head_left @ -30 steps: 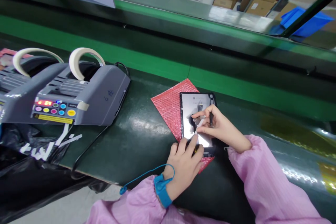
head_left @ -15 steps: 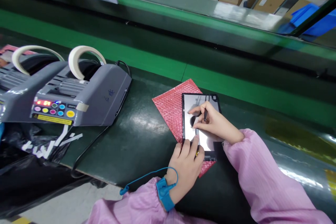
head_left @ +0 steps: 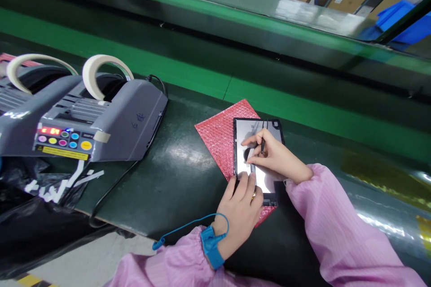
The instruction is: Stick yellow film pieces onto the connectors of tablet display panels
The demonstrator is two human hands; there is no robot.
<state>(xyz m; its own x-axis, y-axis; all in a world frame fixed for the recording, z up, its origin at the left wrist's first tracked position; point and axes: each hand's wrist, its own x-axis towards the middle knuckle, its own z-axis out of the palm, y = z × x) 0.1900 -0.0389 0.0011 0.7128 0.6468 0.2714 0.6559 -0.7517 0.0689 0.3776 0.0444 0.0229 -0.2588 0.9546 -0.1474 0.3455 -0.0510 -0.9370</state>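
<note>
A tablet-sized panel (head_left: 243,188) with a shiny silver back and black frame lies at a slant to a red bubble-wrap bag (head_left: 218,136), partly over it. My left hand (head_left: 240,204) rests on the panel's lower edge, fingers stretched out, fingertips near a narrow grey-white strip (head_left: 252,168). Above it my right hand (head_left: 271,152) is bent over the middle of the panel. A slim dark tool (head_left: 263,145) is tucked in its curled fingers; its exact kind is unclear. The right thumb tip is at the strip's upper end, beside a dark round spot.
Two grey tape dispensers (head_left: 124,121) with rolls of cream tape stand at the left. Cut white tape pieces (head_left: 57,188) hang at the table edge over black plastic. A black cable (head_left: 114,188) runs along the dark green table (head_left: 182,179). A blue wrist strap (head_left: 211,247) trails a cord.
The view has shifted slightly, so the dispensers sit a little further left. My left fingers have moved very slightly on the panel; my right hand stays nearly in place.
</note>
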